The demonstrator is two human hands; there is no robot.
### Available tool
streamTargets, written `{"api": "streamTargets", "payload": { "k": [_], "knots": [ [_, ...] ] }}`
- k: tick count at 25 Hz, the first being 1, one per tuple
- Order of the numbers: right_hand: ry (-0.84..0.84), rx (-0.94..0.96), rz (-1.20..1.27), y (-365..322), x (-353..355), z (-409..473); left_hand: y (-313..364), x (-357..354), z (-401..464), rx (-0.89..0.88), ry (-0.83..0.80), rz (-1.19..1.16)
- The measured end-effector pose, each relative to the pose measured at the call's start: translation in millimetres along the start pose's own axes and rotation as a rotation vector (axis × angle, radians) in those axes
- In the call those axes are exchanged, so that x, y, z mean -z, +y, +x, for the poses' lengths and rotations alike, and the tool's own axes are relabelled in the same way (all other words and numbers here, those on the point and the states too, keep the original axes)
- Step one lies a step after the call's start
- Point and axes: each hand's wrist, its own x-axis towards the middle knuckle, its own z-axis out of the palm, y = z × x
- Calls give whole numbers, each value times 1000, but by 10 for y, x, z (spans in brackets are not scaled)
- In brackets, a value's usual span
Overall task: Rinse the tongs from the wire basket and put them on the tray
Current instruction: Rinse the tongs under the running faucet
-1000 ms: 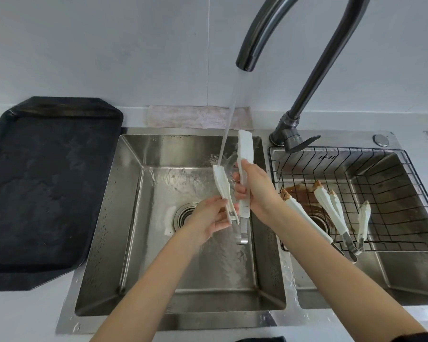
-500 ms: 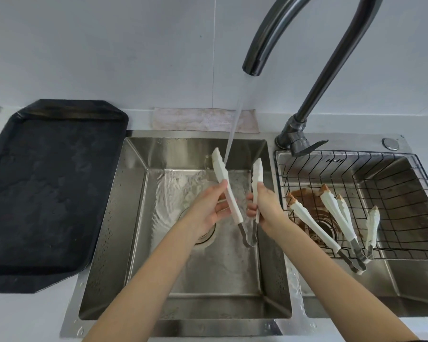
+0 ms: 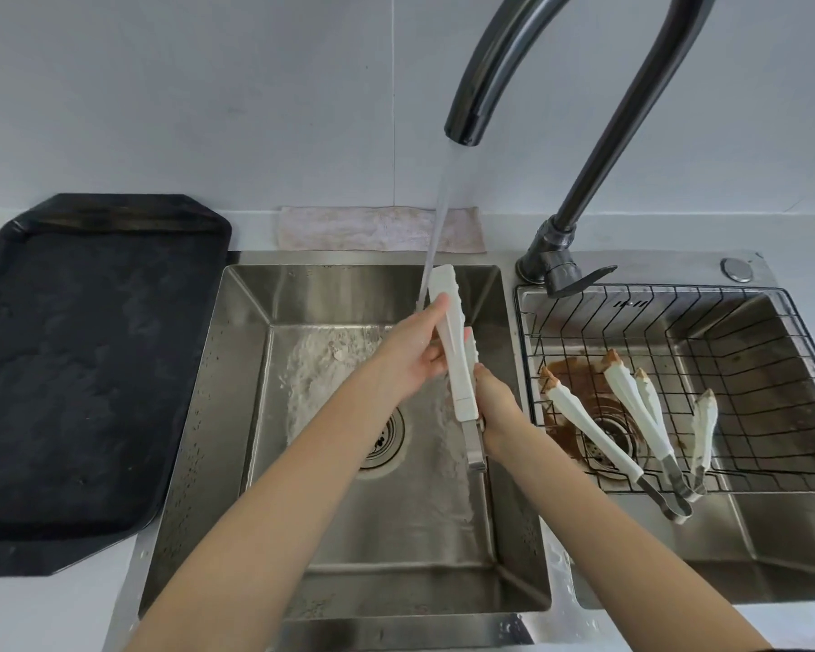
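Under the faucet stream, left sink: tongs [image 3: 457,364], long axis running away from the person
Left hand [image 3: 408,360]: grip wrapped round upper blades
Right hand [image 3: 497,407]: grip closed near hinge end, probably
Tray [image 3: 90,369]: far left on bench, left hand nearer
Wire basket [image 3: 749,369]: more soiled tongs

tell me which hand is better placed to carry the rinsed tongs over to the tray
Left, probably. The left hand already grips the tongs, and the tray lies on its side; the right hand would have to cross over.
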Motion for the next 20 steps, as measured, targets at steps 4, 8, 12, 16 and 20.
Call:
{"api": "streamTargets", "payload": {
  "k": [4,8,12,16,20],
  "knots": [
    [22,-12,-18,-73,0,-62,95,-116,83,-22,61,271],
    [24,23,-34,-145,12,-151,186,-140,156,-228,84,422],
    [59,127,-85,-120,32,-148,184,-29,159,-331,2,408],
    [104,350,-94,-27,44,-47,123,87,110,-391,13,388],
    [80,594,-145,-40,47,-87,106,183,108,-375,65,543]
  ]
}}
